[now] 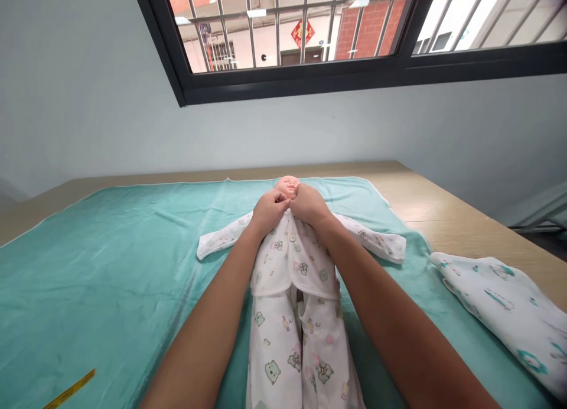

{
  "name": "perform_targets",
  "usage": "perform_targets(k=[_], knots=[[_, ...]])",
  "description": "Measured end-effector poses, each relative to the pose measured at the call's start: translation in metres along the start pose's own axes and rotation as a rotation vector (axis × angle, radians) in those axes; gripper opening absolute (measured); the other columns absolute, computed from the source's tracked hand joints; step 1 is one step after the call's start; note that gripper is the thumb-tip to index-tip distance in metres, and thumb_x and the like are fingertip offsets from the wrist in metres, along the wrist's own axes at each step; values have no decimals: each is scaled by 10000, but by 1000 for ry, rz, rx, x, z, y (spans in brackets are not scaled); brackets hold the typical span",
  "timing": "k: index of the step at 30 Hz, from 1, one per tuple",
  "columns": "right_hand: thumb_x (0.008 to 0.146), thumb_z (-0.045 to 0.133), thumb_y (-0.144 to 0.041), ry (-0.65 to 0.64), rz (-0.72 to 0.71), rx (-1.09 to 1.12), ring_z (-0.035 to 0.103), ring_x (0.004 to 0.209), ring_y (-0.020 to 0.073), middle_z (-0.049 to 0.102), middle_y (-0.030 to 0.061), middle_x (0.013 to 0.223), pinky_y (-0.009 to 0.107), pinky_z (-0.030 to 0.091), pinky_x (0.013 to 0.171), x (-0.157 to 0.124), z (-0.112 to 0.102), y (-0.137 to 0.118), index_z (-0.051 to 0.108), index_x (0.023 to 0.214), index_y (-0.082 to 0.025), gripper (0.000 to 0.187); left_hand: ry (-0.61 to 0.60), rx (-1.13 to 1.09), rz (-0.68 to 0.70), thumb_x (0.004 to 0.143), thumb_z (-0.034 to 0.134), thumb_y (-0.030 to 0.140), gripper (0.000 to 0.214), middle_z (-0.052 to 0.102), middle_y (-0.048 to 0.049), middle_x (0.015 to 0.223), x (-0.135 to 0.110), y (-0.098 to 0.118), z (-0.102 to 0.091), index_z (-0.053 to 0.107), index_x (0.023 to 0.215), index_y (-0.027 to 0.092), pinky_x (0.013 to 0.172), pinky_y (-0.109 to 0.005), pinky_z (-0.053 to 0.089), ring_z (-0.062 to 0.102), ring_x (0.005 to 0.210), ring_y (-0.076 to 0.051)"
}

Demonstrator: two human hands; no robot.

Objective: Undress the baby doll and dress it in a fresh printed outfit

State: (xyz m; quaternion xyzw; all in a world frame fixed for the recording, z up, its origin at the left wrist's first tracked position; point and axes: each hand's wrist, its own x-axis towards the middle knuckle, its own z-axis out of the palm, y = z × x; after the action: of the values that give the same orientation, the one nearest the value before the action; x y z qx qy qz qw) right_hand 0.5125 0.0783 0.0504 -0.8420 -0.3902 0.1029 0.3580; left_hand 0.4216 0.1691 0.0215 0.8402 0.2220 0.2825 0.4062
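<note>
A baby doll (pixel 287 184) lies on its back on a teal blanket (pixel 133 267), its head at the far end. It wears a white printed baby jacket (pixel 310 273) and matching trousers (pixel 277 344). Both sleeves stretch out sideways. At the neck, just below the doll's chin, my left hand (pixel 270 211) is closed in a pinch on the jacket's collar. Right beside it, my right hand (pixel 308 205) is also closed on the collar, its knuckles near the doll's cheek. A round button shows lower on the jacket front. My fingers hide the top fastening.
A folded white printed cloth (pixel 500 302) lies at the right, partly over the blanket. A yellow strip (pixel 71 388) lies at the lower left. The wooden table top (pixel 443 208) meets a wall at the back, below a dark-framed window (pixel 287 84) with bars.
</note>
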Motion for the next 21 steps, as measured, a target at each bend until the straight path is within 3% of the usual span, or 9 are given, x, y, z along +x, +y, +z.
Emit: perform_targets(k=[7,10,14,21], knots=[[726,610,-154,-56,-24,117,364,537,113,406,-16,601,255,250,486,5,-6,15,378,631,-210,256,7,-78,-75,799,575,304,198,560,24,701,-3,4,-1,535,644,187,648,-260,375,498,706,-139],[789,587,-218,-136,-38,301,336,513,94,388,-37,584,237,265,475,5,-15,21,430,680,-206,191,-23,-138,-99,835,536,312,196,542,28,670,-6,7,-6,561,684,189,625,-256,369,468,648,-129],[767,654,-222,-177,-19,510,408,547,89,475,-23,636,216,328,487,2,-22,21,539,742,-193,121,-65,-192,-107,860,524,338,209,547,27,671,-7,5,-10,588,734,183,613,-255,360,444,619,-122],[771,704,-282,-244,-32,572,538,666,96,600,21,805,202,426,554,1,-28,21,585,780,-182,155,49,-159,-26,880,525,326,195,616,3,760,-3,-3,-5,613,782,182,694,-265,391,505,708,-138]])
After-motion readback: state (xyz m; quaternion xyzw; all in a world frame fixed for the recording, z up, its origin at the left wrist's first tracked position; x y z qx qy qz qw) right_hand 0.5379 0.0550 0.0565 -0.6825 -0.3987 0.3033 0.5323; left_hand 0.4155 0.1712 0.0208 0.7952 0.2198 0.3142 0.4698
